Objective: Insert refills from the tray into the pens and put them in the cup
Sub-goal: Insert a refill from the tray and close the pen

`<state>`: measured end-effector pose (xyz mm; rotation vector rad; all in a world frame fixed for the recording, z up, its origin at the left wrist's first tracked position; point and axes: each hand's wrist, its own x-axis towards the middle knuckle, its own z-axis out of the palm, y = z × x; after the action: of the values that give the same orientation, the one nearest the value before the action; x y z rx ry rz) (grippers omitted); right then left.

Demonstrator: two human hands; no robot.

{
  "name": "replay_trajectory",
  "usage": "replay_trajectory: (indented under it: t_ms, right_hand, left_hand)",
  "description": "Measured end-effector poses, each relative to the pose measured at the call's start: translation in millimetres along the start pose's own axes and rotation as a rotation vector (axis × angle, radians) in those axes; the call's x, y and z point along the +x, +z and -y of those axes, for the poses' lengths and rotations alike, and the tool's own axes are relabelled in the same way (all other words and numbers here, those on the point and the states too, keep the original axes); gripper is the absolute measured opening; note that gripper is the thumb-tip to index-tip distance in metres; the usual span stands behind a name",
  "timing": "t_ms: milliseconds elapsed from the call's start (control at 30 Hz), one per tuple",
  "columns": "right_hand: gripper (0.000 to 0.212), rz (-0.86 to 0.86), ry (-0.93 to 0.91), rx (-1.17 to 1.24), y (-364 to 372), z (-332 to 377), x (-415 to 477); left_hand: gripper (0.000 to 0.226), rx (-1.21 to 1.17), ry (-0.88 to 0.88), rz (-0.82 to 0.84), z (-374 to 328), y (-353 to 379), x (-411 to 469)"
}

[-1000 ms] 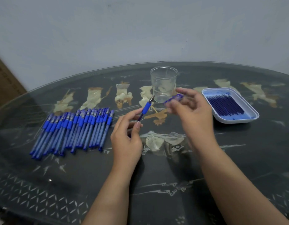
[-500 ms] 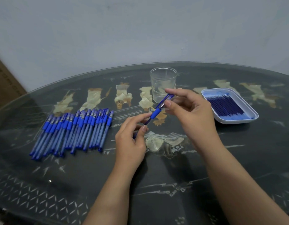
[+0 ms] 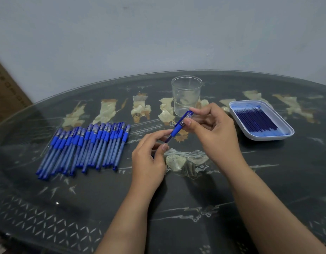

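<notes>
Holding pen [image 3: 178, 127] slanted just before cup [image 3: 186, 96]. Left hand [image 3: 149, 162] pinching barrel, steadying it. Right hand [image 3: 215, 131] pinching cap end, probably pressing it home. Tray [image 3: 288, 132] of refills [image 3: 255, 121] sitting right, spare pens [image 3: 85, 147] lying left, both within reach.

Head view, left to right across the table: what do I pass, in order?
Row of loose pens → left hand → held pen, pinched by both hands → right hand → tray of refills. The cup stands behind the pen and right hand, so it is left out.
</notes>
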<state>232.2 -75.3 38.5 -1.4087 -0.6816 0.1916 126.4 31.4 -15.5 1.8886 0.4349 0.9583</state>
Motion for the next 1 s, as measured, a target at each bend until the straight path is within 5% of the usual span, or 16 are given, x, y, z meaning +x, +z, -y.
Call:
replay_trajectory:
  t_ms: [700,1000]
  right_hand:
    - [0.022,0.0,0.015,-0.045,5,-2,-4]
    - [0.036,-0.099,-0.013,-0.008,12,0,-6]
  left_hand:
    - [0.064,-0.005,-0.057,-0.002,-1,-1,0]
    - [0.041,0.004,0.032,-0.035,-5,-1,0]
